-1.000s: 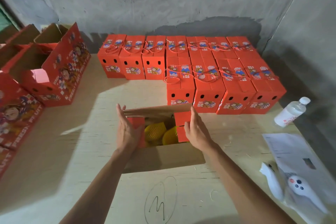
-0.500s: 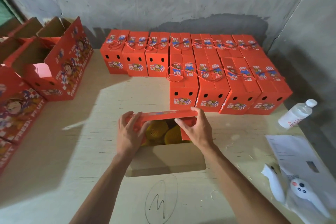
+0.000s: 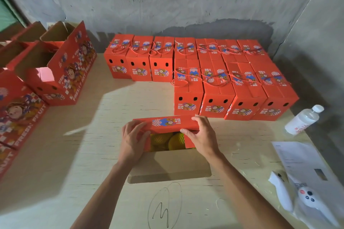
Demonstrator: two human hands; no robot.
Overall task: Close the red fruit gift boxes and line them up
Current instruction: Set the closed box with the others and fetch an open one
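An open red fruit gift box (image 3: 168, 165) stands in front of me on the table, its near brown flap folded toward me. Yellow netted fruit (image 3: 167, 141) shows inside. The far red lid flap (image 3: 167, 123) is tipped over the opening. My left hand (image 3: 133, 140) presses the left side flap and the lid's left end. My right hand (image 3: 202, 135) grips the lid's right end. Closed red boxes (image 3: 188, 98) with cord handles stand in two rows behind.
Open red boxes (image 3: 61, 72) stand at the left. At the right edge lie a water bottle (image 3: 302, 121), white papers (image 3: 297, 161) and a white device (image 3: 307, 196) with buttons. Grey concrete walls close the back and right. A pen scribble marks the tabletop near me.
The far lid flap has come down from upright toward me, over the fruit. Both hands moved from the side flaps up to the lid's ends.
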